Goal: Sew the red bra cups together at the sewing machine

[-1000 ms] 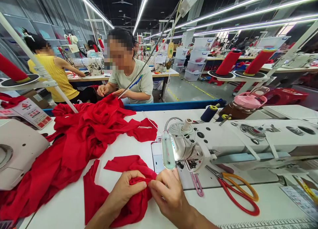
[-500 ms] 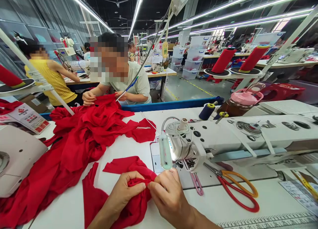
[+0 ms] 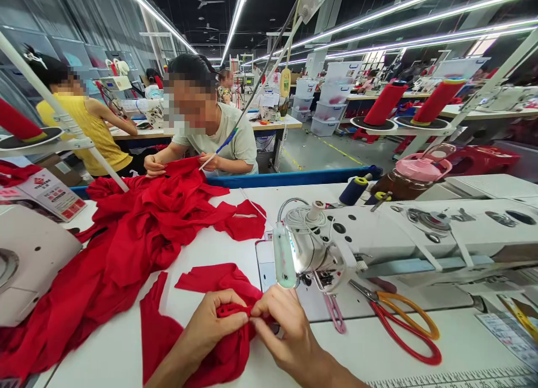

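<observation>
Both my hands pinch a folded edge of a small red fabric piece (image 3: pixel 218 349) at the table's near edge. My left hand (image 3: pixel 212 323) is closed on the fold from the left. Thumb and fingers of my right hand (image 3: pixel 286 329) grip the same edge from the right. The cloth bunches under my hands and spreads left on the white table (image 3: pixel 370 349). Just beyond my right hand is the head of the white sewing machine (image 3: pixel 319 248) with its lamp (image 3: pixel 284 258).
A large heap of red fabric (image 3: pixel 138 231) covers the table's left. Red-and-orange scissors (image 3: pixel 403 320) lie right of the needle area. Red thread cones (image 3: pixel 384 105) stand on a rack at the right. A person (image 3: pixel 210 130) works the heap across the table.
My fingers have shifted slightly along the fold, the right thumb now further onto the edge. The person across the table has moved a hand along the red heap.
</observation>
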Motion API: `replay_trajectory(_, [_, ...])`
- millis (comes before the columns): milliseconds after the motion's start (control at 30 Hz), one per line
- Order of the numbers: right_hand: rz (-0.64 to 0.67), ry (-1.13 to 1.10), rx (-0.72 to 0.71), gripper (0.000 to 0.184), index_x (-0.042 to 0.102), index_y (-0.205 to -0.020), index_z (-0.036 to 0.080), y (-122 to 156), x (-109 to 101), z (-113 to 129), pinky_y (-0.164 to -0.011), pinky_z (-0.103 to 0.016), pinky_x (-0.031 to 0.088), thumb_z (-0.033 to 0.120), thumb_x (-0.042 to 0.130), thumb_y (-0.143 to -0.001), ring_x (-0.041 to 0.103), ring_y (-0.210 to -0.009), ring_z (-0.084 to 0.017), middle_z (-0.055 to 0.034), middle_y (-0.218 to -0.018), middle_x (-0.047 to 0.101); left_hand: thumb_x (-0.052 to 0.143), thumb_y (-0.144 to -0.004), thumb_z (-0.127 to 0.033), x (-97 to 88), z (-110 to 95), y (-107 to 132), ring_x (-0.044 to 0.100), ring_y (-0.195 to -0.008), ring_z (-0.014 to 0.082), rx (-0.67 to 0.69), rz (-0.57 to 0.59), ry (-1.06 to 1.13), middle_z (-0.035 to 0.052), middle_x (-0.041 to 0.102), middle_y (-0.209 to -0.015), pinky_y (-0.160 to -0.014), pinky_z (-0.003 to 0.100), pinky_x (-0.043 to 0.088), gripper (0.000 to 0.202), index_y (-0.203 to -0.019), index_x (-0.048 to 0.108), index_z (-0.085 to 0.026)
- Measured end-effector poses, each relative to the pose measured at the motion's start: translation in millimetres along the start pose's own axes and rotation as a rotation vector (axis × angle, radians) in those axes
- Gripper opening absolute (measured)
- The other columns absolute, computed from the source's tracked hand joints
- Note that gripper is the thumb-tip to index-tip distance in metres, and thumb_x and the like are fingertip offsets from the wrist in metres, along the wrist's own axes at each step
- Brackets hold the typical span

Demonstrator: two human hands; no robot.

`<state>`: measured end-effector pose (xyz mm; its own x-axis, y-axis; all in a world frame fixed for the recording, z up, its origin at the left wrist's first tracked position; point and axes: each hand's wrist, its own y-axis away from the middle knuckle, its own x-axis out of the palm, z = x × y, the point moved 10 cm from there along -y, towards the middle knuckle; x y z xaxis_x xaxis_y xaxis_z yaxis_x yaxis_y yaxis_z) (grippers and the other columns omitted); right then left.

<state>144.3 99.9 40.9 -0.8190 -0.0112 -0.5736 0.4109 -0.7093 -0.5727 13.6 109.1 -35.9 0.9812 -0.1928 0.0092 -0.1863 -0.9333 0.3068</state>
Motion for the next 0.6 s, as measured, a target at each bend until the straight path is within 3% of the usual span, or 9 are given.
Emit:
replay_trajectory(233, [-0.012, 0.109, -0.144, 0.017, 0.055, -0.089, 0.021, 2.2, -2.2, 16.2, -0.076, -0.037, 0.034, 0.005, 0.053, -0.093, 0.051, -0.072, -0.017, 0.0007, -0.077, 0.059, 0.073, -0.073, -0.036, -0.3, 3.9, -1.1, 0.042, -0.065, 0.0128, -0.011, 0.002, -0.034, -0.0034, 0.052, -0.067, -0.062, 0.025, 0.033, 0.022, -0.071, 0.064, -0.017])
replay_trajectory(600, [0.032, 0.047, -0.051, 0.017, 0.05, -0.086, 0.021, 1.4, 1.8, 5.0, -0.077, -0.037, 0.033, 0.007, 0.05, -0.093, 0.051, -0.075, -0.018, 0.0002, -0.079, 0.058, 0.067, -0.082, -0.043, 1.9, -4.5, 1.0, 0.047, -0.072, 0.0153, 0.057, 0.059, -0.045, -0.0004, 0.057, -0.075, -0.069, 0.027, 0.037, 0.028, -0.076, 0.066, -0.016])
